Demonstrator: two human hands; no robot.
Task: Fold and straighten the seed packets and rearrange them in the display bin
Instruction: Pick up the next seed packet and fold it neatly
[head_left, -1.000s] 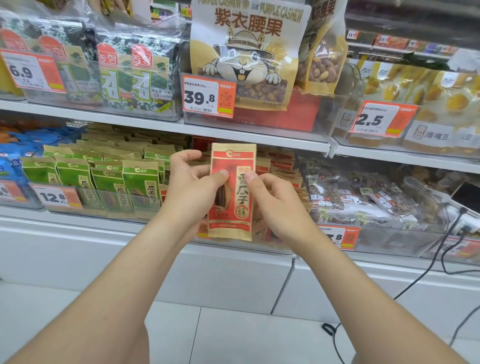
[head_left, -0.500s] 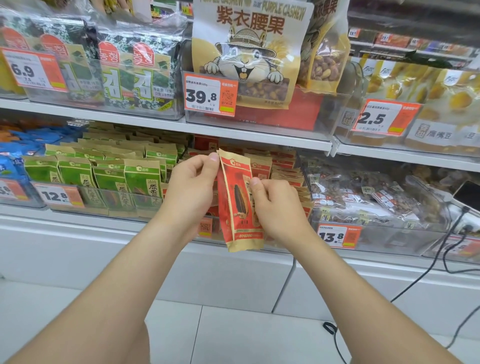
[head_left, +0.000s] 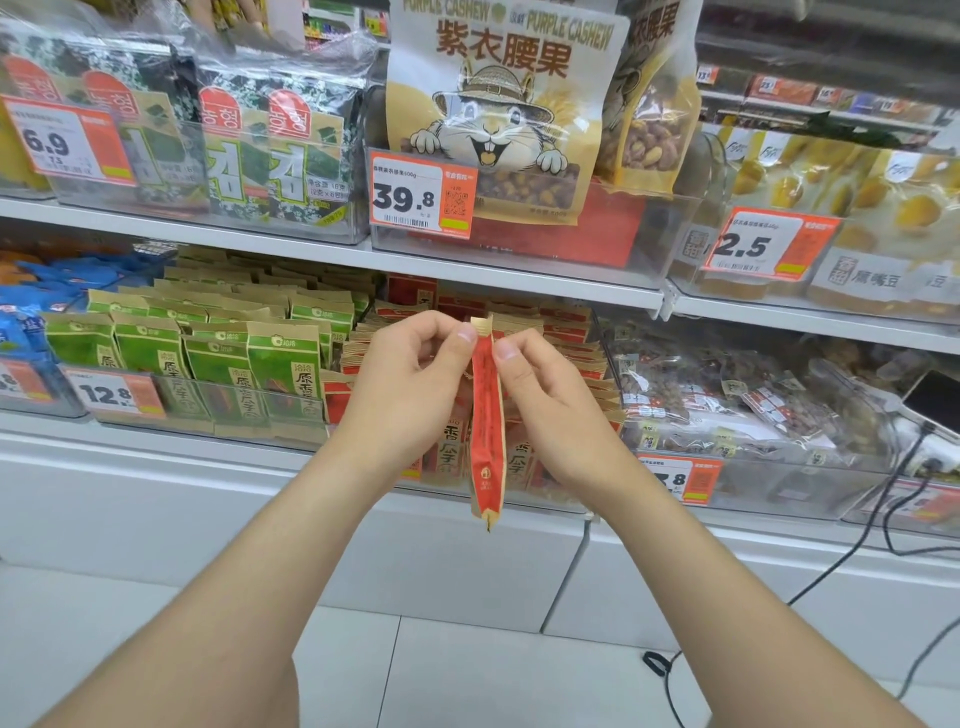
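Both hands are up in front of the lower shelf, on one red seed packet (head_left: 487, 415). The packet hangs upright & edge-on to the camera, so only its narrow red side and tan end seals show. Left hand (head_left: 410, 379) pinches it near the top, other fingers curled in. Right hand (head_left: 550, 410) pinches the same upper part from the opposite side, a fingertip flat on the red face. The packet is in the air just in front of the clear display bin (head_left: 571, 491) — not in it. The bin holds rows of matching red packets (head_left: 566, 358), some leaning. Next bin to the left has green packets (head_left: 218, 364) w/ a 12.8 price tag (head_left: 111, 395). On the shelf above is a big cashew bag (head_left: 498, 114).
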